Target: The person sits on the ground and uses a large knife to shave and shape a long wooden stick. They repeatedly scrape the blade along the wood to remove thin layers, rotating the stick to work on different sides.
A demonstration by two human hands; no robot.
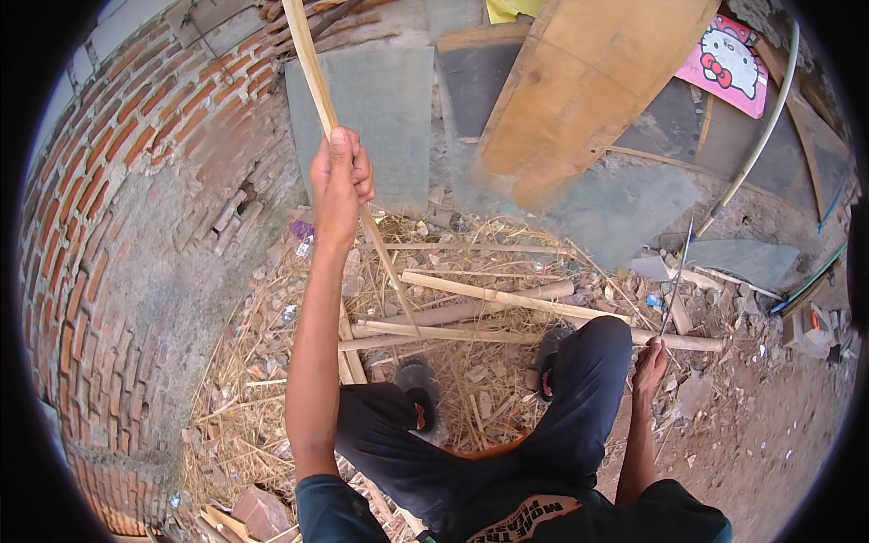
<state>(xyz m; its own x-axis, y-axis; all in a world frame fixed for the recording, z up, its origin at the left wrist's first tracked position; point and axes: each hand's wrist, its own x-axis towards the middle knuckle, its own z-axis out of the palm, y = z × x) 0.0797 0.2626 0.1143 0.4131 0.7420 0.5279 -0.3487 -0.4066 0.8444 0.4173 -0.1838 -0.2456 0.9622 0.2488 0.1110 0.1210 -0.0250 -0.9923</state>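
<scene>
Strip of pale, slim wood (312,65) and thin grey metal blade (674,288), held apart.
Left hand (340,181) grips the strip ahead of black-trousered legs (579,398), apparently to steady it; right hand (649,364) clasps the blade right of them, perhaps for clearance.

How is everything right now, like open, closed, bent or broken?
Left hand, closed around bamboo strip
Bamboo strip, held at a slant
Right hand, closed on long knife
Long knife, gripped, blade bare
Bamboo pieces, lying on the ground
Brick wall, patchily plastered
Knees, bent
</scene>
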